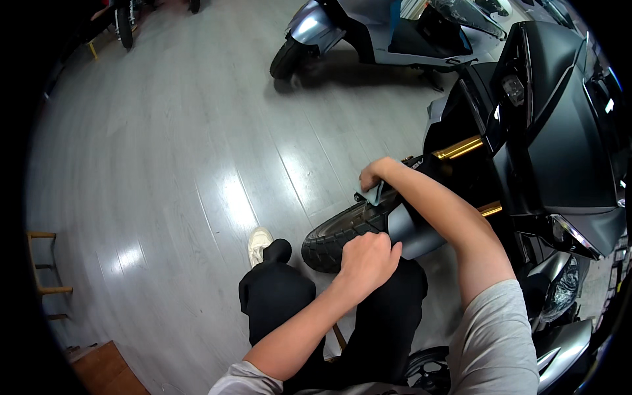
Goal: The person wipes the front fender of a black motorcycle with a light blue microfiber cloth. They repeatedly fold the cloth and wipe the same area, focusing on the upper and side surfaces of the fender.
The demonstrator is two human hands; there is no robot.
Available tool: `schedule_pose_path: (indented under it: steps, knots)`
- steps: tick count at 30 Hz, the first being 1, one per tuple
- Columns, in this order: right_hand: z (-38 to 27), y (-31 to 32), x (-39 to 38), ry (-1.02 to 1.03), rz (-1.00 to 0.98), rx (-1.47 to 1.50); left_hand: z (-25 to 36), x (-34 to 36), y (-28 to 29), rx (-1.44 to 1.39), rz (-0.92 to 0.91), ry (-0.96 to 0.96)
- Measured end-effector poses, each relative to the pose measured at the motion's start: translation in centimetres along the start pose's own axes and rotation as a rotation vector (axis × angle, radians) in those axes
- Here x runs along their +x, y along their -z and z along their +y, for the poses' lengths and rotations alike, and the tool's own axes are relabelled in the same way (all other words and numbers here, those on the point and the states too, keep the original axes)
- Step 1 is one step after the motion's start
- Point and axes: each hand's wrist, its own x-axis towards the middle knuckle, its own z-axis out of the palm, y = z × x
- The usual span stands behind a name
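Observation:
My right hand (374, 172) reaches across the front wheel of a dark motorcycle or scooter, closed on a pale green-blue cloth (373, 195). The cloth lies against the far side of the wheel, beside the rim. Below it shows the black treaded tire (329, 245), with a grey front fender (409, 232) over it. My left hand (368, 260) is closed in a loose fist, thumb out to the side, at my right knee and in front of the tire. Nothing shows in that fist. Two gold fork tubes (461, 147) run from the wheel to the black front bodywork (550, 131).
Another grey-blue scooter (388, 39) stands across the grey plank floor (164, 164). Wooden furniture legs (52, 289) are at the left edge, a brown box (108, 372) at lower left. My white shoe (259, 245) is left of the tire. Another vehicle's wheel (431, 372) is behind my right leg.

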Motion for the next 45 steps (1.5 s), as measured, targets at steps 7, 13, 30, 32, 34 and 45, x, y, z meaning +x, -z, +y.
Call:
schedule_pose_path:
  steps: [7,13,30,32,34,45]
  knots:
    - [2.3,0.4,-6.8,0.035,0.213,-0.044,0.1,0.4,-0.2,0.027,-0.025,0.051]
    - [5.1,-2.1,-19.4,-0.149,0.639,0.413,-0.5,0.5,-0.3,0.0,0.014,0.068]
    - [15.7,-16.8,-15.1,-0.242,1.218,1.028,-0.2,1.6,-2.4,-0.716,-0.133,0.29]
    - [17.7,-17.8,-13.3,-0.284,1.305,0.99,-0.1,2.0,-2.8,-0.727,-0.15,0.293]
    - [18.4,-18.0,-12.2,-0.282,1.342,0.985,-1.1,2.1,-3.8,-0.74,-0.072,0.277]
    - [13.7,-19.4,-12.8,-0.281,1.822,0.626,0.2,2.4,-5.0,-0.713,0.041,0.244]
